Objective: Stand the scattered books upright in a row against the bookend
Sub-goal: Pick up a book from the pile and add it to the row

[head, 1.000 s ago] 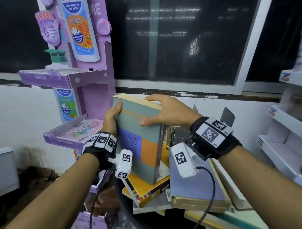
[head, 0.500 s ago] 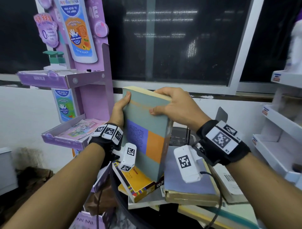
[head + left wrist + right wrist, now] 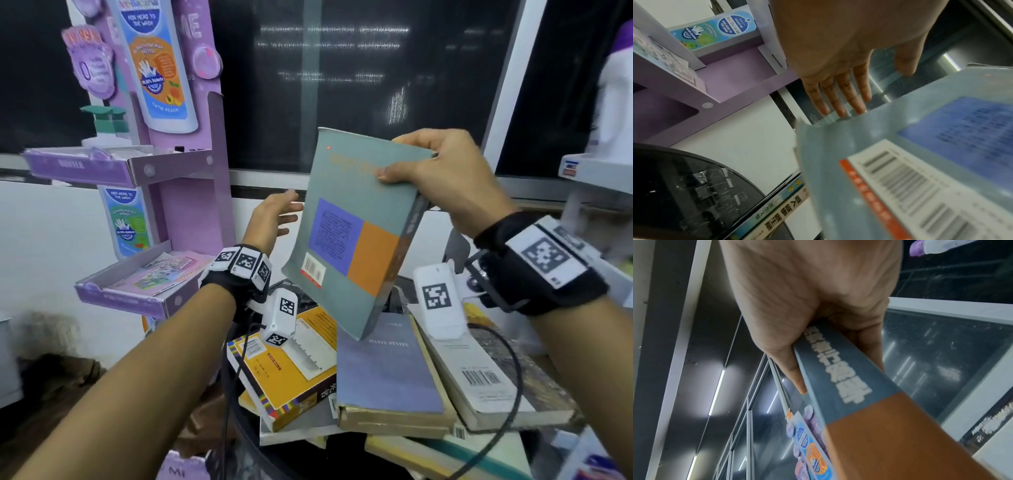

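My right hand (image 3: 431,174) grips the top corner of a grey-green book (image 3: 352,233) with a blue and orange panel, holding it tilted in the air above the pile; the right wrist view shows thumb and fingers pinching its spine (image 3: 840,378). My left hand (image 3: 274,216) hovers just left of that book with straight fingers (image 3: 838,97), touching nothing. Below lie a yellow book (image 3: 291,373), a lilac book (image 3: 387,373) and a white-backed book (image 3: 479,373), all flat in a heap. A grey metal bookend (image 3: 457,250) stands behind the heap, mostly hidden.
A purple cardboard display stand (image 3: 191,192) with shelves rises at the left, close to my left hand. A dark window (image 3: 359,78) fills the back. White shelving (image 3: 596,171) stands at the right. The round black table edge (image 3: 701,170) curves below the books.
My left hand has let go of the grey-green book and opened beside it. My right hand has lifted the book higher and to the right, tilting its lower end leftward.
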Motion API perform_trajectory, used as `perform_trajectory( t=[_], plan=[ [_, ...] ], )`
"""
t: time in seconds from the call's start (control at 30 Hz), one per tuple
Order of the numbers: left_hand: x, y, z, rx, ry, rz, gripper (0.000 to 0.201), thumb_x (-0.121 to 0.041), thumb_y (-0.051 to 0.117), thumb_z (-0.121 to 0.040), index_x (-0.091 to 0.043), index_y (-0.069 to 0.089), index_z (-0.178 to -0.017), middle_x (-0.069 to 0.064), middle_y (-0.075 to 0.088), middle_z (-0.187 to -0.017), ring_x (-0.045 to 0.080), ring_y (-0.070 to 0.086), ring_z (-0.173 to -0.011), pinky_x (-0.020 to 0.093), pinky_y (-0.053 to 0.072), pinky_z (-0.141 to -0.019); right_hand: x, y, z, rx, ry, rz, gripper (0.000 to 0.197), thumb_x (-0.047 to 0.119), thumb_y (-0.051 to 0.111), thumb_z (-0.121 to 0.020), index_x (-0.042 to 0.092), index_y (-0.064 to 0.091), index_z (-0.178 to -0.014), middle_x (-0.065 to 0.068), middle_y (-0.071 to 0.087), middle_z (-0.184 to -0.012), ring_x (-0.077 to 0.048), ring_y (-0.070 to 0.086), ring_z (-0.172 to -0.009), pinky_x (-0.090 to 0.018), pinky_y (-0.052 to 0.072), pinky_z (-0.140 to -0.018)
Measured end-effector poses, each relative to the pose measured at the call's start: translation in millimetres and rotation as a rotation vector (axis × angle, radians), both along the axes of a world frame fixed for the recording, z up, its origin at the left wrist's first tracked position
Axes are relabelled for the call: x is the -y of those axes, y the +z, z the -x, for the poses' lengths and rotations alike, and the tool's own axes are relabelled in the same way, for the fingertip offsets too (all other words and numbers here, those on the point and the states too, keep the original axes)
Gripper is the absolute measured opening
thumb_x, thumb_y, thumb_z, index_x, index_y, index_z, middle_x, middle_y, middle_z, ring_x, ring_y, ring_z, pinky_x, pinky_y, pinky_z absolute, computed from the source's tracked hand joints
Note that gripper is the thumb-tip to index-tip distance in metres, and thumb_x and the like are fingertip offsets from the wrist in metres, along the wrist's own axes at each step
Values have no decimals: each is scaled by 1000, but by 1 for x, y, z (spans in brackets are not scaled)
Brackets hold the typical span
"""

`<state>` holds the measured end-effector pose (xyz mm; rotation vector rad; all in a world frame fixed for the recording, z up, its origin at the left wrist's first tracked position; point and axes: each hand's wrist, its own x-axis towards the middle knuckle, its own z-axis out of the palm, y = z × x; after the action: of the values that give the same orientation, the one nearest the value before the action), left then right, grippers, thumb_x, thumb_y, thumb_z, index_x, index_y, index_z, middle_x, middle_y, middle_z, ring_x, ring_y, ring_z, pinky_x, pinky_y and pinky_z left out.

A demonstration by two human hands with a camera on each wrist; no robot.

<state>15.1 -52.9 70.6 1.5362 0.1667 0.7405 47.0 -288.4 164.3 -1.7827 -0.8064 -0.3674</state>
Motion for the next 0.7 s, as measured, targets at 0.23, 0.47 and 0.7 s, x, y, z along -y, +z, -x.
perform_trajectory(
  t=[0.23, 0.47, 0.7],
  plan=[
    [2, -17, -29, -223, 4, -88, 15, -26, 56, -94, -19, 59, -107, 1, 60, -111, 20, 53, -102, 32, 39, -81, 17, 11, -23, -1, -148, 49, 38, 34, 83, -57, 22, 73, -92, -4, 72, -90, -24, 70, -84, -39, 60, -70],
    [7, -25, -58, -357, -36, -197, 48, -29, 56, -95, -12, 46, -139, 7, 48, -141, 25, 44, -128, 33, 33, -97, 13, -7, -57, -13, -275, 107, 42, 37, 81, -57, 24, 72, -96, -8, 68, -100, -25, 59, -110, -32, 54, -76],
    [8, -34, -87, -387, -40, -175, 48, -31, 54, -96, -18, 44, -141, 8, 45, -146, 28, 41, -132, 37, 33, -103, -2, -22, -85, -6, -349, 217, 37, 33, 80, -69, 22, 69, -103, -8, 66, -104, -23, 58, -107, -30, 52, -82]
  ],
)
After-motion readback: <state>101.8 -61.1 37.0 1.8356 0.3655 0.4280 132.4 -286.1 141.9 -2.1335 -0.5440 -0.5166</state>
